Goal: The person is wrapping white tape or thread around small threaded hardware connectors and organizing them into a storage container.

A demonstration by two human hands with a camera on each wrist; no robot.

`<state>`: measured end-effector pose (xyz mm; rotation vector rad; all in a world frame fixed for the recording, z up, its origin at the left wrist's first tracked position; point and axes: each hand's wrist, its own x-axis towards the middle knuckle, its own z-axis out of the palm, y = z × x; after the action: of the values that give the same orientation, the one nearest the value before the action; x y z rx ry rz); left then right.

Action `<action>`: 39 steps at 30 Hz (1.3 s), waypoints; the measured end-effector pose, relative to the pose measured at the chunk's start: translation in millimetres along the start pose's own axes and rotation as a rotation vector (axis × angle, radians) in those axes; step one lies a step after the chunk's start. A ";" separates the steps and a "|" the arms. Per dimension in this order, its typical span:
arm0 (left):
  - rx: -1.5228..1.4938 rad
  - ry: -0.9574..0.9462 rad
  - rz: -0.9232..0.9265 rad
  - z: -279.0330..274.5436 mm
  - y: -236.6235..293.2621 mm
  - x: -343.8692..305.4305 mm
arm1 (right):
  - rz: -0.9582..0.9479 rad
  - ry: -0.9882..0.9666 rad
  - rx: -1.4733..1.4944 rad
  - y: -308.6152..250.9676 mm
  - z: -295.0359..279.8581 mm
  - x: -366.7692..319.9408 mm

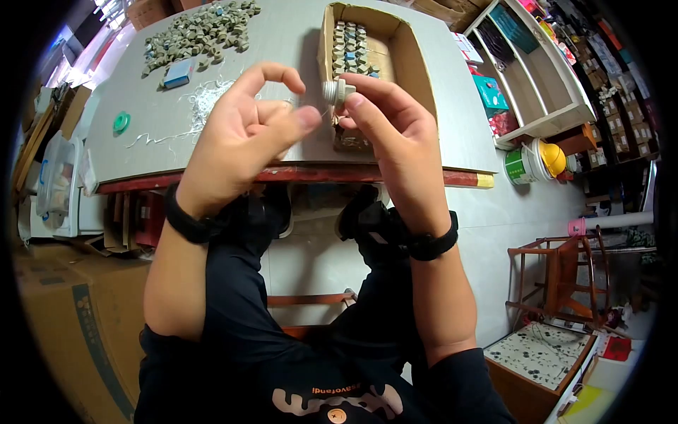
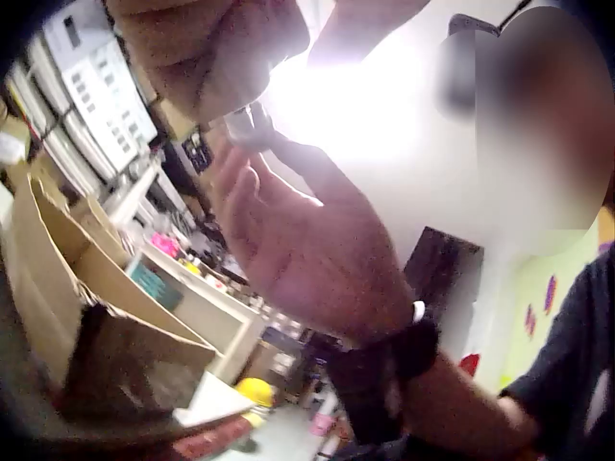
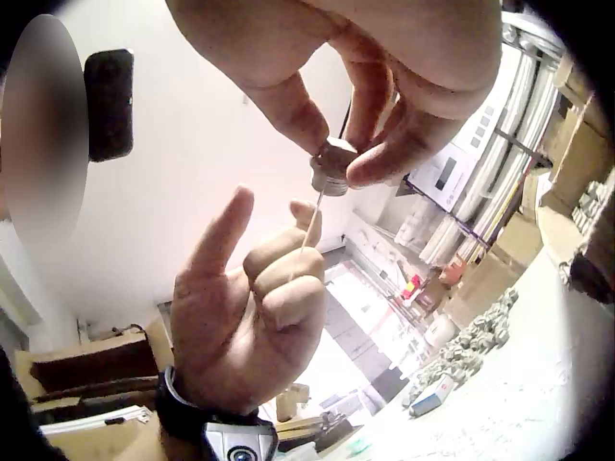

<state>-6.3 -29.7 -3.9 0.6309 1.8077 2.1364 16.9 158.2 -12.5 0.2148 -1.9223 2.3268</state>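
Between thumb and fingers my right hand (image 1: pixel 406 141) pinches a small grey threaded plug (image 1: pixel 340 92), its ridged thread turned to the left. A thin white strand (image 3: pixel 313 226) runs from the plug down to my left hand (image 1: pixel 240 138). In the right wrist view the left hand's middle fingers (image 3: pixel 288 279) curl over that strand, while its thumb and index finger stand apart. Both hands are raised above the table's near edge. Behind the right hand, a cardboard box (image 1: pixel 417 53) holds rows of similar plugs (image 1: pixel 349 46).
Loose grey plugs (image 1: pixel 205 32) lie heaped at the table's far left. Near them are a small blue-and-white box (image 1: pixel 178 73), a tangle of white strands (image 1: pixel 205 102) and a green ring (image 1: pixel 121 121). A white shelf unit (image 1: pixel 547 92) stands right of the table.
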 end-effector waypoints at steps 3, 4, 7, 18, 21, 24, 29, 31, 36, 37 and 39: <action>0.260 0.106 0.019 10.1 1.6 -1.8 | -0.063 0.015 -0.059 -2.2 5.7 -2.8; 0.335 0.123 0.032 12.9 1.0 -3.0 | -0.081 0.007 -0.049 -2.1 6.1 -3.4; 0.585 0.254 0.123 21.9 -4.3 -4.7 | -0.177 0.012 -0.170 5.5 5.0 -2.4; 0.870 0.379 0.333 12.5 -4.6 -4.5 | -0.208 -0.001 -0.510 6.7 -2.3 0.3; 0.930 0.384 0.363 7.2 -2.0 -4.5 | -0.141 -0.055 -0.471 3.9 -3.5 -0.2; 0.903 0.445 0.405 -0.3 -7.1 0.0 | -0.106 -0.125 -0.416 1.4 -5.5 -1.1; 0.830 0.373 0.232 -10.9 -10.6 3.5 | -0.017 -0.204 -0.123 -6.6 -10.5 -2.3; 0.783 0.321 0.189 -10.0 -11.4 3.9 | -0.007 -0.175 -0.052 -7.5 -14.4 -0.3; 0.730 0.099 0.192 0.6 -9.0 -1.9 | -0.016 -0.015 0.203 -1.9 -16.9 6.2; 0.635 0.082 0.193 2.5 -6.9 -3.9 | -0.034 0.005 0.137 0.4 -17.5 7.2; 0.443 0.047 0.191 5.2 -2.2 -6.9 | -0.068 0.044 0.007 4.0 -16.5 8.3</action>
<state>2.0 -28.0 -6.4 0.8900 2.3584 1.8764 7.4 173.6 -17.9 0.2246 -1.8567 2.2764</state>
